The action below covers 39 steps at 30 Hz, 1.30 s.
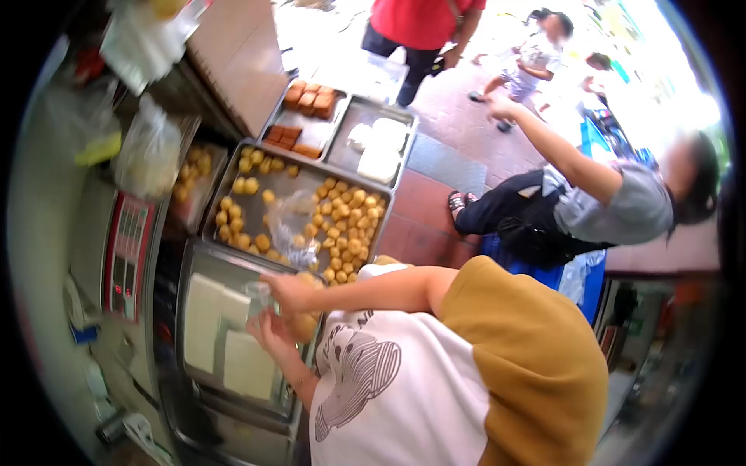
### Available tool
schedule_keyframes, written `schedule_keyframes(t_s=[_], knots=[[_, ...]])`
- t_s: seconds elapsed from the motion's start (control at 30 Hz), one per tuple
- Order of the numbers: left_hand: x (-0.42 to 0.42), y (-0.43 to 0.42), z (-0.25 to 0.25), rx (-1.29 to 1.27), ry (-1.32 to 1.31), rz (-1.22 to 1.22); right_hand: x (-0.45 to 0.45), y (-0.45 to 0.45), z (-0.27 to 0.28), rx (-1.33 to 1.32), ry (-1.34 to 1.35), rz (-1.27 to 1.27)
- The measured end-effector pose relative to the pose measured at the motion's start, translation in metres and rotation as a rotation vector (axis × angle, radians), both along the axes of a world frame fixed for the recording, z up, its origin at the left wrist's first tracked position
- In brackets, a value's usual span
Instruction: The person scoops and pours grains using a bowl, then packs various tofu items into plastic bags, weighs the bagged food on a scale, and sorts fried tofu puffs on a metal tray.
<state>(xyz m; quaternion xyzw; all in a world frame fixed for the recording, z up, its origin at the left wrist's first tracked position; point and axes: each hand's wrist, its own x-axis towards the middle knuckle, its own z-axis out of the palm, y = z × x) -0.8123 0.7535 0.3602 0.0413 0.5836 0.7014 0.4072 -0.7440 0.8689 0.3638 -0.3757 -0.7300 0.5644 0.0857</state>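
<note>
My right hand (294, 293) and my left hand (272, 332) are close together, fingers closed on a clear plastic bag (256, 293). Something round and yellow-brown (305, 326) shows between my forearms; whether it is inside the bag I cannot tell. Below my hands lies a metal tray with flat white slabs, which look like tofu (203, 311). Just beyond, a wide metal tray (252, 189) holds many small golden balls (350, 213) in loose groups. Another crumpled clear bag (293, 221) rests among them.
Farther trays hold brown blocks (311, 99) and white pieces (381, 159). A scale with a red-edged panel (128, 256) and a filled plastic bag (148, 151) stand left. A person in grey (614, 198) points across at right; a person in red (420, 23) stands beyond the trays.
</note>
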Motion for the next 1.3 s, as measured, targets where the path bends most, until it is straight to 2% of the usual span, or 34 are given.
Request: schedule_keyframes(t_s=[0.03,0.1,0.17,0.23,0.3,0.37,0.43,0.53,0.63,0.67,0.7,0.8,0.9,1.03,1.1,1.13,1.23,1.3], knots=[[-0.002,-0.007,-0.005,0.037,0.076,0.008,0.002,0.002,-0.002,-0.001,0.0,0.019],[0.002,-0.005,-0.007,0.058,0.09,0.008,0.013,0.015,0.05,0.172,-0.127,0.253],[0.002,-0.006,0.001,0.039,0.081,-0.037,0.0,0.009,0.026,0.203,-0.094,0.171],[0.004,0.002,0.001,0.18,0.008,0.009,-0.006,0.008,0.015,0.386,0.059,0.131],[0.009,0.016,0.022,0.258,-0.053,0.06,-0.008,0.012,0.019,0.53,0.113,0.173],[0.01,0.023,0.032,0.184,0.178,-0.007,-0.009,0.011,0.031,0.542,0.068,0.273],[0.013,0.027,0.036,0.096,0.286,0.066,-0.01,0.01,0.034,0.574,0.052,0.32],[0.005,0.02,0.025,0.115,0.225,0.171,-0.013,0.01,0.034,0.6,0.016,0.329],[-0.003,0.021,0.028,0.341,-0.028,0.239,-0.014,0.03,0.037,0.257,0.114,0.472],[-0.007,0.018,0.029,0.388,-0.084,0.215,-0.012,0.037,0.044,-0.15,0.153,0.396],[-0.01,0.017,0.031,0.435,-0.139,0.191,-0.012,0.046,0.046,-0.322,0.147,0.454],[-0.013,0.019,0.039,0.291,0.02,0.127,-0.023,0.073,0.043,-0.853,0.103,0.552],[-0.016,0.016,0.036,0.143,0.348,0.029,-0.021,0.07,0.058,-0.772,0.045,0.477],[-0.018,0.01,0.053,-0.028,0.659,-0.162,-0.027,0.07,0.069,-0.542,0.001,0.71],[-0.022,0.015,0.051,0.023,0.914,-0.045,-0.032,0.072,0.069,-0.411,-0.062,0.757],[-0.024,0.018,0.05,0.048,1.04,0.017,-0.033,0.07,0.071,-0.277,-0.027,0.7],[-0.016,0.012,0.062,0.1,0.704,0.023,-0.03,0.051,0.082,0.158,0.116,0.491],[-0.014,0.014,0.066,0.046,0.817,0.003,-0.029,0.04,0.081,0.487,0.253,0.311]])
